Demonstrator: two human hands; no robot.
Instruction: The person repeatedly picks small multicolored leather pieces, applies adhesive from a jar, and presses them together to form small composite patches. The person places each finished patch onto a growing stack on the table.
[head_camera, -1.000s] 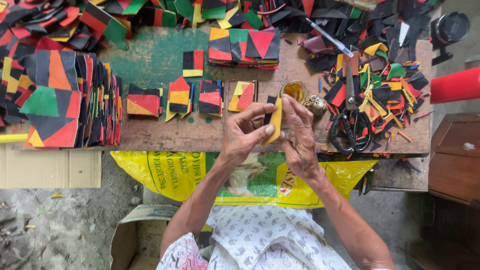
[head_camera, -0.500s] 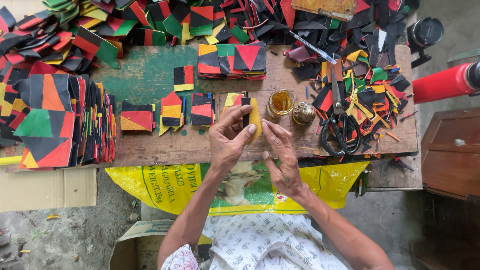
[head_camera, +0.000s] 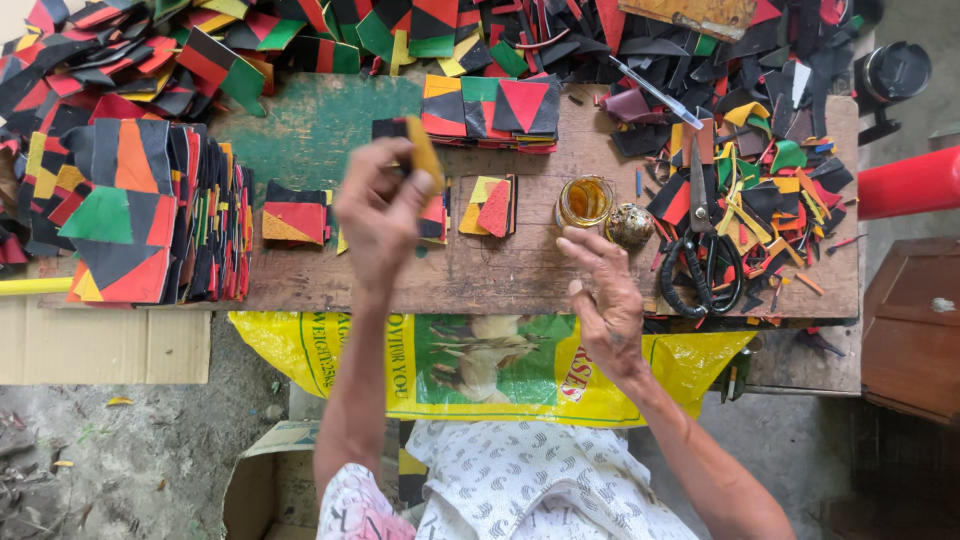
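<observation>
My left hand (head_camera: 383, 208) is raised over the wooden bench (head_camera: 500, 275), its fingers pinched on a small yellow-and-black patchwork piece (head_camera: 422, 150). Below it lie small stacks of coloured pieces (head_camera: 295, 215), and one with a red and yellow top (head_camera: 490, 205) sits just to the right. My right hand (head_camera: 605, 300) hovers with loose, spread fingers near the bench's front edge and holds nothing. Just beyond its fingertips stand an open glass jar of amber glue (head_camera: 584, 200) and a round lid (head_camera: 630, 225).
Tall stacks of red, green, orange and black squares (head_camera: 130, 220) fill the left side. Black scissors (head_camera: 700, 260) lie amid scraps at the right. More stacked pieces (head_camera: 490, 110) sit at the back. A yellow printed sack (head_camera: 480, 360) hangs from the front edge. A red cylinder (head_camera: 910, 182) juts in at right.
Both hands held the yellow piece together at the bench's middle. Now they have parted: my left hand carries the piece up and left, and my right hand has let go and opened.
</observation>
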